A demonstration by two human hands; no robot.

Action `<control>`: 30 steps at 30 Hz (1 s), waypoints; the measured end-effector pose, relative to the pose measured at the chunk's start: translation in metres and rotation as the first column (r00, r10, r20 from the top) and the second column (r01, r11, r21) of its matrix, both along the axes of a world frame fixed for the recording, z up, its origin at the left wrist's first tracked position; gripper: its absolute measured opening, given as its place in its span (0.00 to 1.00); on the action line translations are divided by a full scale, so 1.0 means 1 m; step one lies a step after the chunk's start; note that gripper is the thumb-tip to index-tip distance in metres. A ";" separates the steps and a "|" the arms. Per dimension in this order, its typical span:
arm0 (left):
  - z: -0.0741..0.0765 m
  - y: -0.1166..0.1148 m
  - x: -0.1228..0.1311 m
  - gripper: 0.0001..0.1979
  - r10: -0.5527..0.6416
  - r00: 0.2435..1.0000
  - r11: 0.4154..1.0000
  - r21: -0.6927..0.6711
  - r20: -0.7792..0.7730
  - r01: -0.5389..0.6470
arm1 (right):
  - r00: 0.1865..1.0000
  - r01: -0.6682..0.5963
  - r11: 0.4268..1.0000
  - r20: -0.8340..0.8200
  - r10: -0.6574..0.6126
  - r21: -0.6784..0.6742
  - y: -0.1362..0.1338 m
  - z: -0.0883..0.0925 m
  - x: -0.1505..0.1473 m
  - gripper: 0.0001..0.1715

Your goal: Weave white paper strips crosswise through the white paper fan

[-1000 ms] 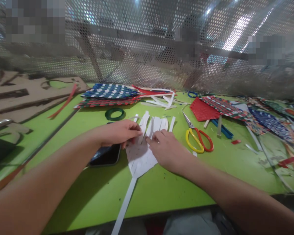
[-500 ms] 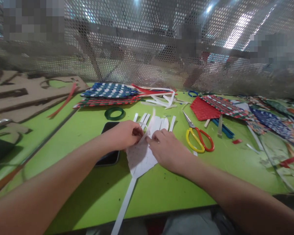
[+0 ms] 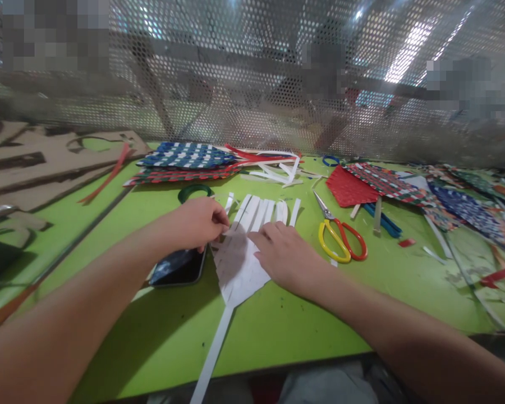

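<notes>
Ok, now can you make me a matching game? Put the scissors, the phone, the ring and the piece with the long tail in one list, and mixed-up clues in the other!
Things:
1. scissors
2. phone
3. ring
4. piece with the long tail

Clues:
A. dark green and round
B. white, with the right hand on it
C. yellow on one handle, red on the other
D. dark screen facing up

Right pairs: 1-C, 2-D, 3-A, 4-B.

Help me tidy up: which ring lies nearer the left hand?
The dark green ring, just beyond the left hand; the blue one lies farther off, rightward.
</notes>
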State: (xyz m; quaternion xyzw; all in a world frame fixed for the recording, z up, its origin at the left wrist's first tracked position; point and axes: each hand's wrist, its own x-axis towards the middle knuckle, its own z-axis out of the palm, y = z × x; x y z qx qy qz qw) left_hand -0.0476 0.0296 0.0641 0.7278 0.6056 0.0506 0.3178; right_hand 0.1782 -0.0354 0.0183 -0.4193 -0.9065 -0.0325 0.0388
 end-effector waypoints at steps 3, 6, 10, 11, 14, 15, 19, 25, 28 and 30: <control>0.003 -0.001 0.004 0.05 0.025 1.000 0.998 0.056 -0.015 -0.025 | 1.000 -0.013 1.000 0.000 0.013 -0.006 0.000 -0.001 0.001 0.26; 0.004 -0.002 0.007 0.07 0.045 0.997 0.995 0.090 0.055 -0.050 | 1.000 -0.016 1.000 0.012 0.016 -0.015 -0.001 -0.001 0.001 0.31; 0.001 0.000 0.006 0.10 0.105 0.988 0.974 0.187 0.111 -0.125 | 1.000 -0.009 1.000 0.015 0.010 -0.013 -0.001 0.000 0.001 0.30; 0.000 0.001 0.005 0.10 0.107 0.986 0.976 0.175 0.130 -0.129 | 1.000 -0.010 1.000 0.015 0.011 -0.011 -0.001 0.000 0.001 0.30; -0.002 0.004 0.002 0.12 0.106 0.972 0.988 0.086 0.209 -0.126 | 1.000 -0.013 1.000 0.012 0.013 -0.012 -0.001 0.000 0.001 0.29; -0.003 0.005 0.002 0.12 0.105 0.969 0.988 0.084 0.224 -0.126 | 1.000 -0.013 1.000 0.010 0.013 -0.014 -0.001 -0.001 0.001 0.29; -0.004 0.006 0.004 0.12 0.062 0.992 0.973 0.217 0.108 -0.084 | 1.000 -0.007 1.000 0.001 0.007 -0.016 -0.001 -0.002 0.001 0.30; -0.017 0.008 0.016 0.16 0.034 0.997 0.947 0.320 -0.067 -0.011 | 1.000 -0.008 1.000 0.025 0.008 0.004 -0.001 -0.003 0.001 0.30; -0.026 0.010 0.021 0.14 0.024 0.995 0.938 0.346 -0.099 0.012 | 1.000 -0.010 1.000 0.030 0.010 0.005 -0.001 -0.001 0.000 0.29; -0.028 0.010 0.024 0.12 0.029 0.993 0.937 0.348 -0.114 0.013 | 1.000 -0.005 1.000 0.028 0.005 0.005 -0.002 -0.001 0.000 0.28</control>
